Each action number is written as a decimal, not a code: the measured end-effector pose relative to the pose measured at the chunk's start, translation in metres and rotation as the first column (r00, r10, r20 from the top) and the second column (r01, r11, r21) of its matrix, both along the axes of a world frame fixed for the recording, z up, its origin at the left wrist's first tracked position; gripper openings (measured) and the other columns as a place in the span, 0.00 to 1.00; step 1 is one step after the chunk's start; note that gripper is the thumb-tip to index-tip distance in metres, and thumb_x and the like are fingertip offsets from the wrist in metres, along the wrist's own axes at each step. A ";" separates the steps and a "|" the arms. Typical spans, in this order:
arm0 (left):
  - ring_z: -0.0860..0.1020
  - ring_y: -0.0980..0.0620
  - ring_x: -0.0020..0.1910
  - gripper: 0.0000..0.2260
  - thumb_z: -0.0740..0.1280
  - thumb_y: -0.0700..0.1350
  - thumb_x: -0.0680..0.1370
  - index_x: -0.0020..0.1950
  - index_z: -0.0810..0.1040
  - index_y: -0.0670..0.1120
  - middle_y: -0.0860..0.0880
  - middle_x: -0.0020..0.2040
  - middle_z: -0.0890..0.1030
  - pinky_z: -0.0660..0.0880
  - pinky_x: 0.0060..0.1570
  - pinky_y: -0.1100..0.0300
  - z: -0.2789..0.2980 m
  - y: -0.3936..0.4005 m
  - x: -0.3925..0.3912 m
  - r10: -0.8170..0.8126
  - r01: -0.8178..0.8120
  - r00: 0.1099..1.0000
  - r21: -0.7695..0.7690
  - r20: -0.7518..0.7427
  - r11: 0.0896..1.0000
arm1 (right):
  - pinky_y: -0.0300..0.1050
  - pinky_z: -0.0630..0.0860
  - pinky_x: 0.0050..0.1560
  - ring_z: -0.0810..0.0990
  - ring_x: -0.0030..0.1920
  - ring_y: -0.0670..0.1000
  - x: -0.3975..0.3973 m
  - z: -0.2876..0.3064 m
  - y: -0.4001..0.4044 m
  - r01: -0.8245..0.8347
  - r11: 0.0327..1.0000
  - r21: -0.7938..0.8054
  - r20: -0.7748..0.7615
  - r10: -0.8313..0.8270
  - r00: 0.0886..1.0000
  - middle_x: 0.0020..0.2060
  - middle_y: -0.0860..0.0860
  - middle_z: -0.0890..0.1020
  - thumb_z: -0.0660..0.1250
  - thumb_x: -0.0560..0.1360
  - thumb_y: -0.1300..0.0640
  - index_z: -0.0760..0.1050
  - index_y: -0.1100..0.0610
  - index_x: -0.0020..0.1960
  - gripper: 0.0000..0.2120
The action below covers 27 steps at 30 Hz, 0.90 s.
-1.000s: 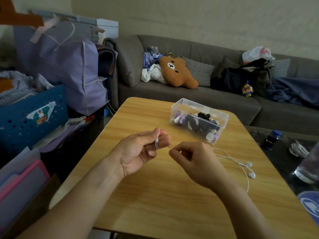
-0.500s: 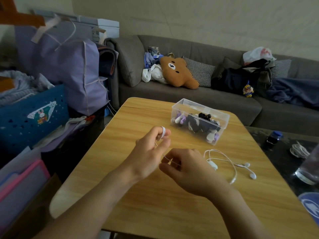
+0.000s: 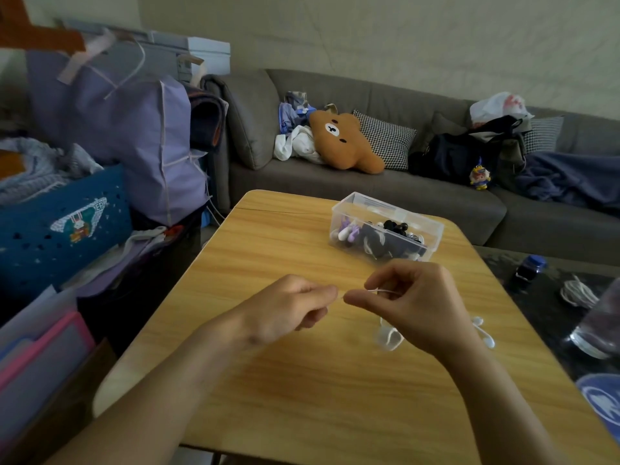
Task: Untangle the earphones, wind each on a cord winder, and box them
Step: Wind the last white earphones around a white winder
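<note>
While both hands (image 3: 295,310) pinch it, the earphone cord (image 3: 382,290) runs left-right.

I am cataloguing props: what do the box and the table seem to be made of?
The box looks like clear glossy plastic: its contents show through the walls. The table shows a light wood grain with a smooth matte top; whether solid wood or laminate cannot be told.
</note>
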State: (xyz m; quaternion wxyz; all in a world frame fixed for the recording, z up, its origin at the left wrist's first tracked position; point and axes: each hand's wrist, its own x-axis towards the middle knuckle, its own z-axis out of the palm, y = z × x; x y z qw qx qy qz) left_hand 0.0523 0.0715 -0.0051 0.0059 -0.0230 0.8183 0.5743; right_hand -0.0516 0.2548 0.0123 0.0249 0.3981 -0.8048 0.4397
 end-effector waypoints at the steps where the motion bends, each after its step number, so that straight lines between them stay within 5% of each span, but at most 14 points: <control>1: 0.62 0.54 0.29 0.22 0.59 0.53 0.83 0.33 0.67 0.42 0.51 0.28 0.65 0.63 0.34 0.65 0.001 -0.001 0.000 -0.015 0.015 1.000 0.015 -0.008 1.000 | 0.39 0.75 0.29 0.77 0.27 0.48 -0.001 0.000 0.000 0.012 1.000 -0.010 -0.003 -0.012 1.000 0.28 0.50 0.81 0.77 0.62 0.41 0.81 0.51 0.37 0.15; 3: 0.61 0.54 0.28 0.23 0.60 0.50 0.84 0.31 0.66 0.41 0.50 0.27 0.63 0.63 0.32 0.66 0.004 -0.002 0.000 0.034 -0.030 0.998 0.078 -0.060 0.997 | 0.43 0.76 0.29 0.78 0.28 0.50 -0.004 0.000 0.001 0.054 0.998 -0.044 0.009 -0.054 0.999 0.28 0.51 0.81 0.74 0.62 0.37 0.81 0.51 0.37 0.17; 6: 0.58 0.54 0.27 0.19 0.62 0.50 0.79 0.31 0.64 0.44 0.51 0.26 0.60 0.56 0.32 0.61 0.007 -0.003 0.000 0.202 -0.139 0.971 0.381 -0.130 0.914 | 0.47 0.77 0.31 0.79 0.30 0.50 -0.007 0.000 0.002 0.080 0.996 -0.043 0.082 -0.076 0.994 0.30 0.51 0.82 0.71 0.63 0.35 0.81 0.50 0.37 0.18; 10: 0.58 0.54 0.28 0.13 0.62 0.50 0.77 0.35 0.71 0.46 0.51 0.28 0.64 0.62 0.39 0.56 0.012 -0.001 0.000 0.265 -0.107 0.963 0.818 -0.057 0.565 | 0.49 0.77 0.34 0.78 0.30 0.51 -0.002 -0.009 -0.009 0.035 0.986 0.161 0.090 -0.050 0.995 0.31 0.52 0.81 0.65 0.72 0.36 0.81 0.49 0.38 0.18; 12: 0.65 0.54 0.31 0.08 0.62 0.47 0.79 0.43 0.75 0.45 0.50 0.34 0.70 0.65 0.43 0.56 0.012 -0.002 -0.001 0.292 -0.068 0.954 0.898 -0.069 0.434 | 0.49 0.76 0.35 0.76 0.29 0.49 0.002 -0.013 -0.015 0.002 0.975 0.221 0.077 -0.019 0.997 0.31 0.52 0.81 0.64 0.77 0.39 0.82 0.49 0.40 0.18; 15: 0.80 0.52 0.46 0.11 0.62 0.42 0.77 0.58 0.77 0.44 0.48 0.48 0.81 0.69 0.51 0.54 0.010 -0.005 -0.001 0.346 -0.061 0.932 0.897 -0.105 0.437 | 0.48 0.75 0.36 0.76 0.30 0.47 0.005 -0.017 -0.020 -0.034 0.963 0.268 0.062 0.018 0.998 0.31 0.51 0.81 0.64 0.80 0.45 0.82 0.49 0.44 0.12; 18: 0.81 0.50 0.61 0.24 0.65 0.40 0.73 0.70 0.72 0.42 0.47 0.61 0.82 0.70 0.59 0.52 0.007 -0.006 -0.003 0.412 -0.155 0.898 0.766 -0.154 0.624 | 0.38 0.75 0.38 0.79 0.33 0.42 0.013 -0.021 -0.025 -0.175 0.927 0.330 0.111 0.146 0.983 0.33 0.46 0.84 0.66 0.80 0.53 0.81 0.46 0.52 0.06; 21: 0.77 0.62 0.63 0.30 0.70 0.40 0.74 0.75 0.66 0.48 0.55 0.65 0.78 0.72 0.62 0.61 0.000 -0.007 -0.003 0.398 -0.336 0.881 0.256 -0.257 0.907 | 0.33 0.72 0.38 0.79 0.34 0.41 0.020 -0.020 -0.028 -0.246 0.922 0.299 0.112 0.222 0.969 0.33 0.45 0.84 0.67 0.79 0.56 0.82 0.46 0.54 0.08; 24: 0.75 0.60 0.62 0.14 0.67 0.47 0.80 0.66 0.74 0.55 0.58 0.59 0.78 0.72 0.58 0.67 -0.012 -0.010 -0.001 0.247 -0.271 0.939 -0.072 -0.238 0.960 | 0.34 0.71 0.33 0.77 0.30 0.43 0.017 -0.015 -0.025 -0.188 0.969 0.159 0.056 0.182 0.982 0.32 0.46 0.83 0.67 0.79 0.57 0.84 0.49 0.50 0.07; 25: 0.75 0.57 0.58 0.07 0.66 0.52 0.80 0.58 0.77 0.55 0.58 0.53 0.79 0.74 0.57 0.62 -0.014 -0.011 -0.001 0.216 -0.250 0.952 -0.142 -0.219 0.958 | 0.37 0.72 0.32 0.78 0.31 0.43 0.014 -0.013 -0.022 -0.152 0.981 0.125 0.032 0.149 0.988 0.33 0.46 0.83 0.68 0.79 0.57 0.84 0.48 0.50 0.07; 27: 0.75 0.53 0.47 0.10 0.64 0.56 0.80 0.46 0.79 0.51 0.53 0.41 0.78 0.74 0.49 0.52 -0.015 -0.012 0.000 0.177 -0.227 0.960 -0.232 -0.217 0.946 | 0.41 0.78 0.35 0.80 0.33 0.43 0.007 -0.011 -0.017 -0.053 0.995 0.087 0.013 0.052 0.999 0.33 0.45 0.83 0.71 0.76 0.53 0.83 0.46 0.49 0.04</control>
